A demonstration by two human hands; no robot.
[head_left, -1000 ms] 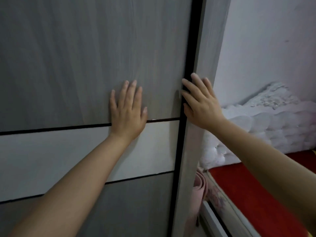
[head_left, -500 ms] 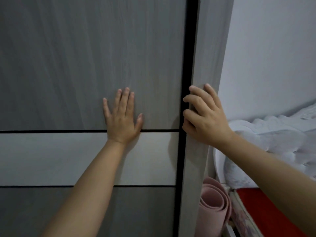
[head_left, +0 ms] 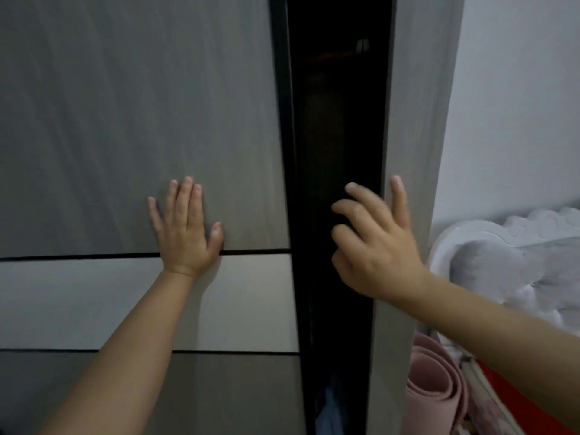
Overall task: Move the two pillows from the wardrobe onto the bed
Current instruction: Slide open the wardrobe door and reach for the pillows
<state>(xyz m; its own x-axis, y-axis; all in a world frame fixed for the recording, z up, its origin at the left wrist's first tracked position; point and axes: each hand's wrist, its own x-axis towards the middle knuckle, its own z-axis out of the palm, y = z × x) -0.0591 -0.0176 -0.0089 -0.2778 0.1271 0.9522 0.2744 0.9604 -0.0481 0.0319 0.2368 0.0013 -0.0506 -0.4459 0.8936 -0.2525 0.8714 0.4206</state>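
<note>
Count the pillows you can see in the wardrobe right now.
0. The door is slid only part way. The gap is dark, with just a bit of blue fabric at the bottom. Pillows may be hidden behind the door or in the dark.

A left hand (head_left: 186, 229) lies flat on the wardrobe door (head_left: 135, 120), left of a narrow gap (head_left: 337, 136) into the wardrobe. The right hand (head_left: 375, 243) hangs before that gap, one finger against the side panel (head_left: 414, 105) to the right. Farther right, a rolled mat (head_left: 431, 390) stands beside the bed's headboard (head_left: 508, 246).
</note>
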